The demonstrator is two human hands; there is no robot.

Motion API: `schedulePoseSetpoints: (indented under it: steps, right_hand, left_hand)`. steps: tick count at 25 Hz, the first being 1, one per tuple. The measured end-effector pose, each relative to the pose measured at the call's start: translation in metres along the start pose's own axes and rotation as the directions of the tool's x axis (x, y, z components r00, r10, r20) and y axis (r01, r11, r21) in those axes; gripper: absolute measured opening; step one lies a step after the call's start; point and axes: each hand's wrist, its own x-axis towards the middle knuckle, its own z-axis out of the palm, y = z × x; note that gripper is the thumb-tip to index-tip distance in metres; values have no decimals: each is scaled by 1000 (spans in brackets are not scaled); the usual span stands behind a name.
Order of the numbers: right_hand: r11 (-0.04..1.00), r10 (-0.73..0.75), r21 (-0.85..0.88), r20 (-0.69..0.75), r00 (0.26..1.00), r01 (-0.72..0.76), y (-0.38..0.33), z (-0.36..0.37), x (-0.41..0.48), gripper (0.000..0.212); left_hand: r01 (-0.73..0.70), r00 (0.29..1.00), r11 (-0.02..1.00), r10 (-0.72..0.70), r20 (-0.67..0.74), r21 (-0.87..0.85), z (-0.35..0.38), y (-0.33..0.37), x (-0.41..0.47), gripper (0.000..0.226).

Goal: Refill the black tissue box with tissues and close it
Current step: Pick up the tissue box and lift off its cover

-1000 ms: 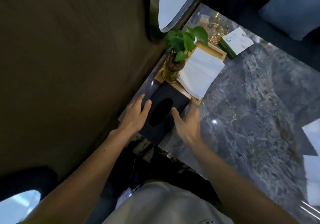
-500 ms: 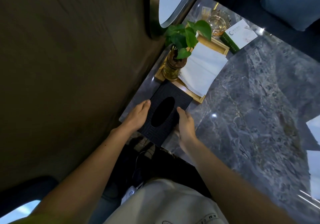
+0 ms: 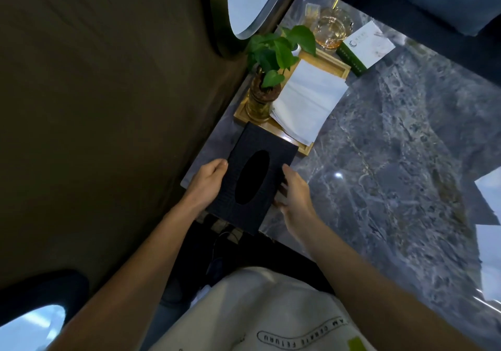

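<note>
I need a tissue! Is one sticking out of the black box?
No. The black tissue box's oval hole shows only dark, no white. The white tissues lie stacked on the wooden tray beyond it.

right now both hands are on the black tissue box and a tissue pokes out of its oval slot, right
No. The head view shows the oval slot dark, no tissue poking out; the white tissues lie on the wooden tray. Both the left hand and right hand are on the black tissue box.

Grey marble table [image 3: 393, 160] w/ 1 wooden tray [image 3: 334, 64], 1 glass dish [image 3: 329, 31], 1 green-white box [image 3: 364, 44].
</note>
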Motion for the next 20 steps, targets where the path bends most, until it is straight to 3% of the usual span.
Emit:
schedulePoseSetpoints:
  steps: [3,11,15,20]
  right_hand:
    - [998,-62,-2,34,998,62,-17,-14,-4,18]
    - [986,-143,93,17,990,141,-57,-89,-21,27]
    - [978,-187,96,5,982,185,-74,-146,-31,34]
    - [970,-218,102,-47,975,222,-94,-225,-36,34]
  left_hand:
    - [-65,997,998,65,-30,17,9,20,-4,20]
    - [-196,981,977,196,-9,-88,74,77,-16,34]
    - [-208,978,966,211,1,-151,131,105,-31,40]
    - [-262,962,959,269,54,-106,206,137,-52,39]
